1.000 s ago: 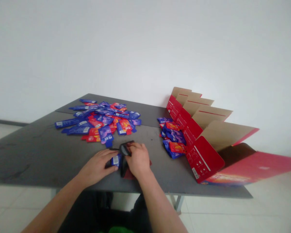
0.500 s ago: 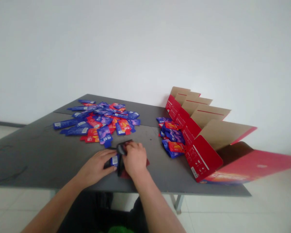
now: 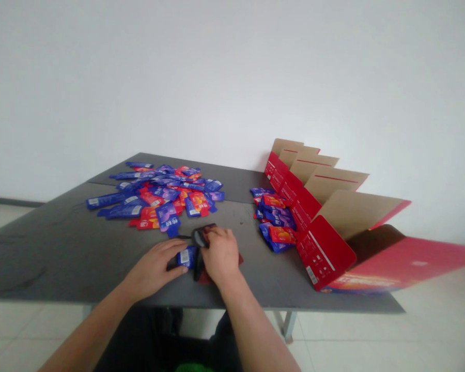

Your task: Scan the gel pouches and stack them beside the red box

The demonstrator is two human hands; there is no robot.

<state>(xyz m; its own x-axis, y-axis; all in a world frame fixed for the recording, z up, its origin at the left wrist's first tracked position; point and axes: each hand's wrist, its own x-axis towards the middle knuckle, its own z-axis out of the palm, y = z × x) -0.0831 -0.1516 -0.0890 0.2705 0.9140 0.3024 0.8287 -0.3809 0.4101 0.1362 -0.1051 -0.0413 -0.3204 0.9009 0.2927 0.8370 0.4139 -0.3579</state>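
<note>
At the near side of the grey table (image 3: 271, 281), the left hand (image 3: 155, 267) has thumb and fingers either side of a small blue packet (image 3: 185, 257), barcode up, firmness of grip cannot be told; the right hand (image 3: 221, 254) grips a black tool (image 3: 199, 238) just right of the packet, above a dark red piece (image 3: 206, 278). Farther out, a loose pile of blue and red packs (image 3: 166, 194) lies left, a smaller pile of pouches (image 3: 281, 218) right, beside open red cartons (image 3: 325, 250)

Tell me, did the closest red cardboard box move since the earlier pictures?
No. The closest red cardboard box keeps its place against the table's front right corner; the whole view just shifted slightly.
</note>
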